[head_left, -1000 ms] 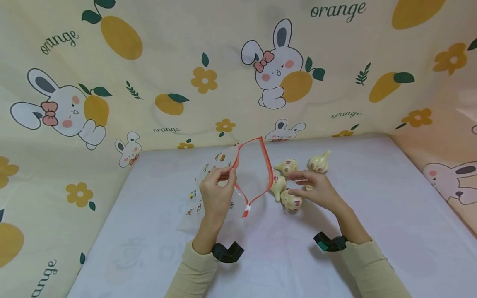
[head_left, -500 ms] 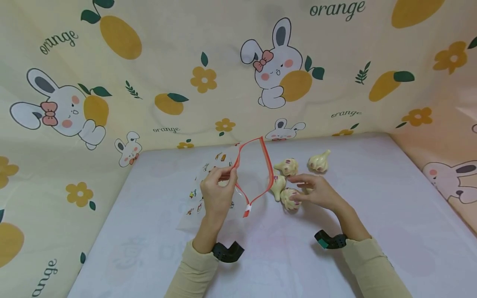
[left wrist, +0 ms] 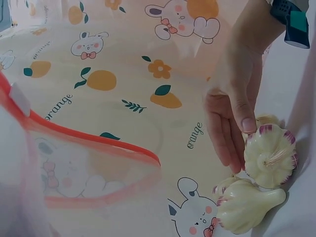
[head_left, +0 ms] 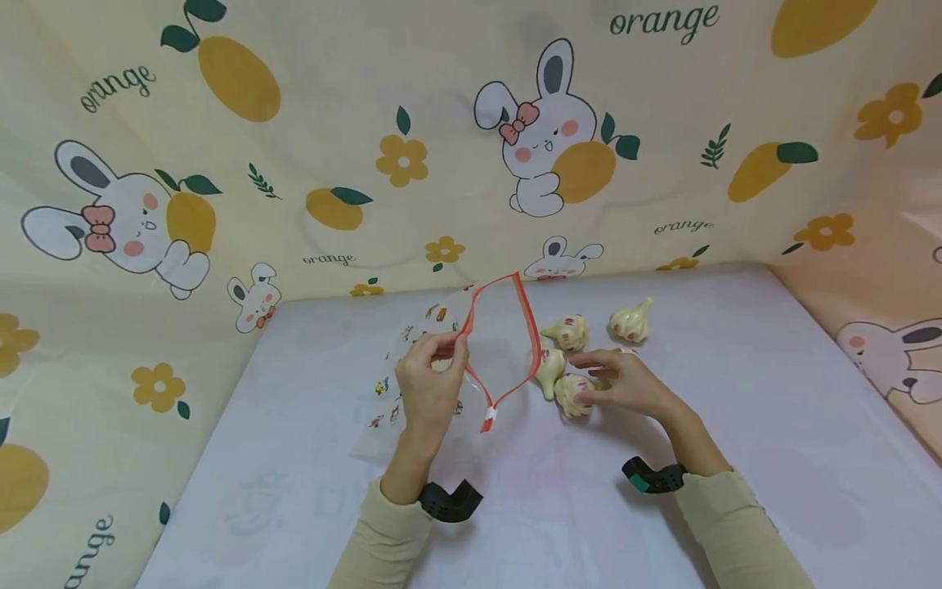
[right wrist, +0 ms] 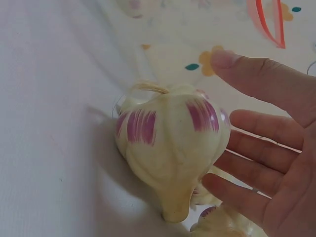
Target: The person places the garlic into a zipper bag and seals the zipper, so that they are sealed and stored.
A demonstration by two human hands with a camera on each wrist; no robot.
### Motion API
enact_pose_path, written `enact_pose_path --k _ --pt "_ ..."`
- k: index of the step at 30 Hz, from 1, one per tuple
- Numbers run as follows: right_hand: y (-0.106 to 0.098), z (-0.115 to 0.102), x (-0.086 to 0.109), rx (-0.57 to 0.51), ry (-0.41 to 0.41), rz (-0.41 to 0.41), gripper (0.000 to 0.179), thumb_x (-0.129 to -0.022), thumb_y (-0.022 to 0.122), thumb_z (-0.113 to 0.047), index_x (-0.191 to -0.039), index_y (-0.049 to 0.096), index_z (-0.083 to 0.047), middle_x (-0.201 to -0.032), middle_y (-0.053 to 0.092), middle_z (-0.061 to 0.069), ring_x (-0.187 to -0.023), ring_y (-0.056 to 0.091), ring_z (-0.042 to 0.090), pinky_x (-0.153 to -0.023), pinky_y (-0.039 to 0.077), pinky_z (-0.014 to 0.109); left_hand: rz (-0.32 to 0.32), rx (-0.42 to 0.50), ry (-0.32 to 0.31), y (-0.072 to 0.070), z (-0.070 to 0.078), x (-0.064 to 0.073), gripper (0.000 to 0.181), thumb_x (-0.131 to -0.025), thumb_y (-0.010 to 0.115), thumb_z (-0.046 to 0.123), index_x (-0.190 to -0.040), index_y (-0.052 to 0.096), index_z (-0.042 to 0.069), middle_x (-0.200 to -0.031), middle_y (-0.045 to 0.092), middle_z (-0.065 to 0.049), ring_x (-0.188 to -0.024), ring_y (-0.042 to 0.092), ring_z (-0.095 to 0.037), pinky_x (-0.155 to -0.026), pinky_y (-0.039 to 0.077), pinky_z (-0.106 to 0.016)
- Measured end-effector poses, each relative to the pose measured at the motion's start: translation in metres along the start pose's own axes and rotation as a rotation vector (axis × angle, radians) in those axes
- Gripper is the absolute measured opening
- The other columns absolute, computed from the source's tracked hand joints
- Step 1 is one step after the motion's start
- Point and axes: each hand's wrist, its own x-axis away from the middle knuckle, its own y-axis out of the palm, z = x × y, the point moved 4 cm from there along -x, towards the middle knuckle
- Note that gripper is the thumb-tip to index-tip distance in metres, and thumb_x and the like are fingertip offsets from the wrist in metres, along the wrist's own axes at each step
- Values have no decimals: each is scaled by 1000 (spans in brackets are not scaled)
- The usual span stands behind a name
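My left hand (head_left: 429, 384) pinches the red edge of a clear zip bag (head_left: 530, 327) with small printed pictures. Its mouth gapes towards the right, with a white slider near the front end. Just right of the bag lie several garlic bulbs, cream with purple marks. My right hand (head_left: 625, 383) is at the nearest garlic bulb (head_left: 572, 398), thumb and fingers spread apart. In the right wrist view its fingertips lie close beside a bulb (right wrist: 170, 138); whether they touch it I cannot tell. In the left wrist view the thumb meets a bulb's edge (left wrist: 270, 158).
Another garlic bulb (head_left: 629, 321) lies apart at the back right. The white-covered table (head_left: 294, 491) ends at a patterned cloth wall (head_left: 441, 188) at the back and sides. Each wrist wears a dark camera mount (head_left: 450, 501).
My right hand has lowered slightly, and its thumb has come closer to the nearest garlic bulb. The left hand and the bag have stayed put.
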Motion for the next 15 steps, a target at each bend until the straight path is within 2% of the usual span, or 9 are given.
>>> enact_pose_path --k 15 --pt "3 2 1 16 26 -50 57 -74 82 -13 -122 58 9 -125 60 29 -119 56 45 -101 49 53 -1 -3 8 0 -1 0 9 -85 69 5 -89 73 -2 -77 71 -14 -69 68 -23 -68 60 -25"
